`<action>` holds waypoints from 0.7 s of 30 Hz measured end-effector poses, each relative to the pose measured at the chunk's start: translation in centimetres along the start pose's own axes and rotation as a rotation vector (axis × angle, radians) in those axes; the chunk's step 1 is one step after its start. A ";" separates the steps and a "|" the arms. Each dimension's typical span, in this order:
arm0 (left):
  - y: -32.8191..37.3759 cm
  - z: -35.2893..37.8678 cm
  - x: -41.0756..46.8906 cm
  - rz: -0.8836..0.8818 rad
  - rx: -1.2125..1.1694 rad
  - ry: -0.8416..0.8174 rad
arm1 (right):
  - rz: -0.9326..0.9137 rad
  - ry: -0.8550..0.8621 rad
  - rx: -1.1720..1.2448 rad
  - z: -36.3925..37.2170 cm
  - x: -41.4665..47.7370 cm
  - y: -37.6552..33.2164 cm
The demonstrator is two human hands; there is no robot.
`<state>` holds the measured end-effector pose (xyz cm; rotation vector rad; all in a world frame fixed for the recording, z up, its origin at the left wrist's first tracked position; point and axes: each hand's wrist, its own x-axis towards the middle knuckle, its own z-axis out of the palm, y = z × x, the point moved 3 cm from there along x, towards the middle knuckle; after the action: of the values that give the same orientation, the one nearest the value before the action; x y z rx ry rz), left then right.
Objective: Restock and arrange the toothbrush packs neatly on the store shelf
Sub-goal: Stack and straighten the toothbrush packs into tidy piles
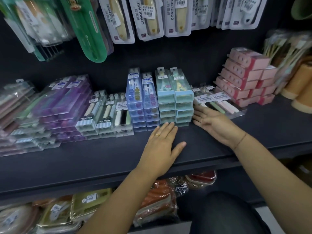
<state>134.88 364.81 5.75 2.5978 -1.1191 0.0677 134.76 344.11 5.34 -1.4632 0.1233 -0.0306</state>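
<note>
Nearest me are the two forearms [118,191], coming up from the bottom of the view, with bagged goods [157,200] on the lower tier beneath them. Up on the shelf [84,162], I have the left hand [162,141] lying flat, fingers straight, grasping nothing. Its fingertips touch the foot of the blue packs [143,102] and the teal packs [175,98]. The right hand [214,122] is released too, fingers out straight. It sits against the right side of the teal stack, between it and the flat soft-toothbrush packs [217,102]. That reads to me as a squaring-up: front and side of the teal column being nudged into line.

Progress, as I judge it: well along. Blue and teal stand in tidy double columns at the middle of the shelf, touching each other. The striped clear packs [101,114] just left of them sit fairly even. Neither hand carries a pack.

What's left: the purple packs [67,98] and the pale packs [20,115] at the far left step out and fan forward. The soft-toothbrush packs on the right lie angled, their far ends up near the pink boxes [244,76]. Those want straightening. Whether more stock is to come, I can't tell.
</note>
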 end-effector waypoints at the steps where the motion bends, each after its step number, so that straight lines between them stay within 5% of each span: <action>1: 0.0 0.1 0.0 -0.008 0.014 0.001 | -0.045 -0.043 -0.114 0.3 -0.6 -0.1; 4: -0.1 0.0 -0.1 -0.034 0.033 0.004 | -0.113 -0.083 -0.506 1.5 -0.7 -0.4; 7: -0.1 -0.1 -0.1 -0.042 0.034 0.012 | -0.182 0.078 -0.655 1.9 0.3 -0.9; 21: 0.1 -0.2 0.0 -0.030 0.016 0.014 | -0.242 0.195 -0.776 2.2 0.4 -1.7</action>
<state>134.88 364.82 5.95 2.6233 -1.0790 0.0887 135.51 346.11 7.28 -2.2433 0.1218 -0.3560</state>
